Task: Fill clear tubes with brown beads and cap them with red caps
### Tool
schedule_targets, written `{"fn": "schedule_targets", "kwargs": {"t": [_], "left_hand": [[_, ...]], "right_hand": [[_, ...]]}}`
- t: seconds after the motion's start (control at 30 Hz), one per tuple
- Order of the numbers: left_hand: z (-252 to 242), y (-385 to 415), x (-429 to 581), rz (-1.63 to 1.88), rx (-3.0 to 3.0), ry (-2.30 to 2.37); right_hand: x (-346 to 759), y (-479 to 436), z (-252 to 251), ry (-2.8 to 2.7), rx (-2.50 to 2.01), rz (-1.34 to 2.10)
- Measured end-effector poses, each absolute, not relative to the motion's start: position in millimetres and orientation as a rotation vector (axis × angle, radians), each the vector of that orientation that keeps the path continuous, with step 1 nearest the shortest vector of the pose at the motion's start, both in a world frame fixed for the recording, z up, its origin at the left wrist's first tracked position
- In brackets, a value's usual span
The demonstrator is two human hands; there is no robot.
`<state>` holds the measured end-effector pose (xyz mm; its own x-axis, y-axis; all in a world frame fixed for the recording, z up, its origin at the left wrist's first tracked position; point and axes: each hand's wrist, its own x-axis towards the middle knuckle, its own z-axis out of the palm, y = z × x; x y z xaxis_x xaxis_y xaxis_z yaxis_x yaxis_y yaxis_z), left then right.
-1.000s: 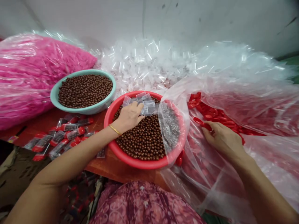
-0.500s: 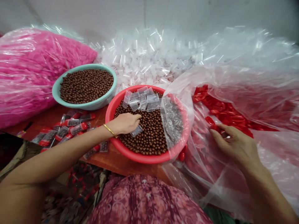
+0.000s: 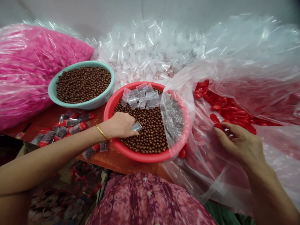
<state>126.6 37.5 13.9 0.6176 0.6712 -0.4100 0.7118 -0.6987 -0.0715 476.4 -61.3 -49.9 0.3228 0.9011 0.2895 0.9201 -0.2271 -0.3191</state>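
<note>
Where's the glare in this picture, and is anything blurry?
Head view: white glints streak the clear plastic heap and pink bag; head view again: the wall looks soft, while the brown balls in the red basin look fairly distinct.

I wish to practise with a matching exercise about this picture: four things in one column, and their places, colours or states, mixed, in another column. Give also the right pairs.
Column one
1. left hand
2. right hand
3. bracelet
4. teal basin

Column two
A. gold-coloured
B. beside the pink bag
C. holding a red piece
D. holding a clear container at the brown balls in the red basin

Right pairs: 1-D, 2-C, 3-A, 4-B
</note>
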Motion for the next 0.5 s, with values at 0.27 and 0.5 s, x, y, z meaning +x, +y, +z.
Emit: {"fn": "schedule_targets", "kwargs": {"t": [0.27, 0.5], "left_hand": [[-18.8, 32.2, 180.2, -0.539, 2.641, 1.177], [-36.2, 56.9, 184.7, -0.250, 2.487, 1.167]], "right_hand": [[468.6, -60.3, -46.9, -1.655, -2.119, -0.051], [461.9, -61.1, -37.7, -1.633, -2.044, 0.023]]}}
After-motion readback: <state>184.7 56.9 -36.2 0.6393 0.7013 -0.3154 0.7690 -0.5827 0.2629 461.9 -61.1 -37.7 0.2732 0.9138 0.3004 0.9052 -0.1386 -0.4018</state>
